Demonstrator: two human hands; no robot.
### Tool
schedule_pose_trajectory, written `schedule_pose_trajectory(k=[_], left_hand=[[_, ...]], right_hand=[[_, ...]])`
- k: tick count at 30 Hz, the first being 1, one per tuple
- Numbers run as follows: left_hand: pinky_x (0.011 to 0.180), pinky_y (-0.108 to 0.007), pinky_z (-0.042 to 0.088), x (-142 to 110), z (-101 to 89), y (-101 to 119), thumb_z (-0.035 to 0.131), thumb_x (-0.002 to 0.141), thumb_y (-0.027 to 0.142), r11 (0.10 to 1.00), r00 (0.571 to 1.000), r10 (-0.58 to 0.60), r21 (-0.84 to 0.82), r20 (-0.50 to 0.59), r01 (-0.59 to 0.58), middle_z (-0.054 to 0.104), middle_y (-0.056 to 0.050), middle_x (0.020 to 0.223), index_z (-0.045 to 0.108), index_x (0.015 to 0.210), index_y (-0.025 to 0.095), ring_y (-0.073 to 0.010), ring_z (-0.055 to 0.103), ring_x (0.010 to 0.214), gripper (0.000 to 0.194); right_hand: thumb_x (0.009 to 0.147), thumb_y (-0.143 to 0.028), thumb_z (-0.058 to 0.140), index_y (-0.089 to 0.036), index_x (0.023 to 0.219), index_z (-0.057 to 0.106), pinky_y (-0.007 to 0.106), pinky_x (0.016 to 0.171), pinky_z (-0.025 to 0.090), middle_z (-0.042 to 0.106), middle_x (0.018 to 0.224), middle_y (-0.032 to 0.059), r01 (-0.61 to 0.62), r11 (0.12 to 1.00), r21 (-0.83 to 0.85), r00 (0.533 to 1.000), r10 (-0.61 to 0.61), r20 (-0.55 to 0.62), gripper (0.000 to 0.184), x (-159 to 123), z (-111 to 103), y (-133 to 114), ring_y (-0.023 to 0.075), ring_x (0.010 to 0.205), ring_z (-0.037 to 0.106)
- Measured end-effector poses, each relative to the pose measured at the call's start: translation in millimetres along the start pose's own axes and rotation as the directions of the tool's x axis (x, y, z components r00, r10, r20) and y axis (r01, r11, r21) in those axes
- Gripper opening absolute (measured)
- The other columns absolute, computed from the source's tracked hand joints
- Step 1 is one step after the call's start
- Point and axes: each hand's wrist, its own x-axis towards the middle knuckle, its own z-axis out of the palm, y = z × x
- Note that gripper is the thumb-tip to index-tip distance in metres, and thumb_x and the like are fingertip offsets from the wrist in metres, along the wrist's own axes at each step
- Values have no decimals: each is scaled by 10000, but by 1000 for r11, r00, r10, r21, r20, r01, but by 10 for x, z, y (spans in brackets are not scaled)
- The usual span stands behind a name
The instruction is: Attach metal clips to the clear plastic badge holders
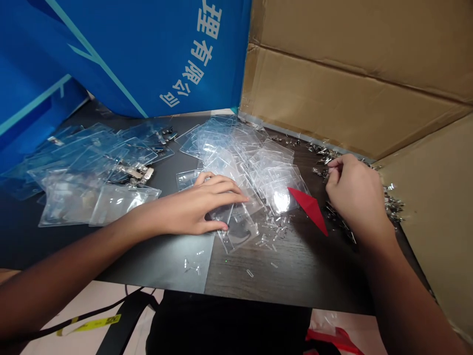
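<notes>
My left hand [210, 203] lies with fingers spread over clear plastic badge holders [242, 229] at the front of a loose heap. To the right, my right hand [354, 190] has thumb and forefinger pinched together at the edge of a pile of metal badge clips [325, 153]. Whatever sits between those fingertips is too small to make out. Between the hands, a red triangular piece [309, 209] lies beside the heap. Small clear plastic loops [271, 231] are scattered just in front of the badge holders.
More badge holders with metal clips [135, 172] are piled at the left. A blue printed panel [148, 54] stands behind, and brown cardboard walls [332, 84] close off the back right. The dark table [258, 281] ends at its front edge near my body.
</notes>
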Motion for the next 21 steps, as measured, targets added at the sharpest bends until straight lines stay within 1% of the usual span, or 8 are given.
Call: schedule_pose_trajectory(k=[3, 6, 8, 10, 11, 14, 17, 21], left_hand=[[1115, -465, 471, 2, -4, 36, 723, 1016, 307, 999, 997, -51, -12, -62, 51, 681, -129, 1344, 636, 1575, 333, -313, 637, 1236, 566], [902, -368, 536, 21, -28, 89, 608, 1053, 284, 981, 973, -184, -91, -139, 172, 672, -107, 1146, 682, 1516, 248, -241, 662, 1004, 470], [821, -347, 539, 38, -62, 109, 598, 1057, 316, 942, 939, -301, -202, -164, 267, 684, -86, 1035, 726, 1416, 191, -218, 664, 904, 401], [771, -340, 550, 51, -98, 111, 615, 1051, 343, 870, 902, -406, -364, -145, 333, 697, -68, 943, 741, 1291, 155, -205, 676, 832, 329], [755, -335, 559, 56, -111, 107, 629, 1047, 348, 827, 890, -438, -446, -129, 343, 700, -59, 905, 733, 1217, 147, -197, 684, 803, 283], [777, -325, 590, 65, -112, 91, 698, 1018, 318, 730, 882, -457, -614, -112, 301, 703, -40, 862, 656, 1001, 161, -191, 740, 820, 163], [851, -330, 605, 72, -67, 86, 749, 975, 249, 683, 895, -429, -691, -121, 235, 745, -60, 949, 594, 936, 174, -204, 782, 930, 176], [866, -316, 598, 86, 7, 85, 750, 949, 160, 641, 912, -388, -749, -130, 165, 800, -74, 1013, 545, 934, 188, -174, 776, 935, 207]], right_hand=[[1004, -156, 449, -113, 1265, 742, 532, 896, 541, 805, 1053, 249, 11, 1000, 21, 1000, -10, -26, 394, -13, 5, -6, 414, 969, 742], [1011, -197, 428, -114, 1236, 760, 537, 895, 538, 792, 1071, 263, 87, 996, 18, 992, -85, -94, 410, -16, 64, 28, 415, 987, 722], [1010, -214, 423, -116, 1164, 776, 521, 882, 532, 790, 1044, 256, 124, 992, 19, 983, -120, -137, 397, -18, 108, 52, 406, 981, 711], [1002, -222, 453, -131, 1076, 770, 486, 835, 519, 790, 995, 236, 125, 991, 36, 983, -119, -142, 337, -20, 131, 61, 383, 928, 705], [998, -227, 481, -146, 1035, 756, 464, 802, 505, 789, 967, 220, 109, 993, 51, 986, -101, -131, 289, -22, 131, 57, 366, 887, 700], [986, -265, 606, -215, 897, 670, 412, 721, 440, 756, 824, 138, 25, 995, 101, 999, -20, -51, 119, -31, 93, 28, 305, 738, 647], [977, -320, 704, -265, 792, 568, 400, 705, 395, 699, 729, 73, -16, 989, 146, 1000, 14, 15, 236, -45, 42, -5, 269, 663, 579], [983, -400, 742, -287, 738, 513, 398, 687, 352, 661, 727, 59, -20, 990, 137, 1000, 16, 26, 354, -64, 18, -18, 259, 650, 520]])
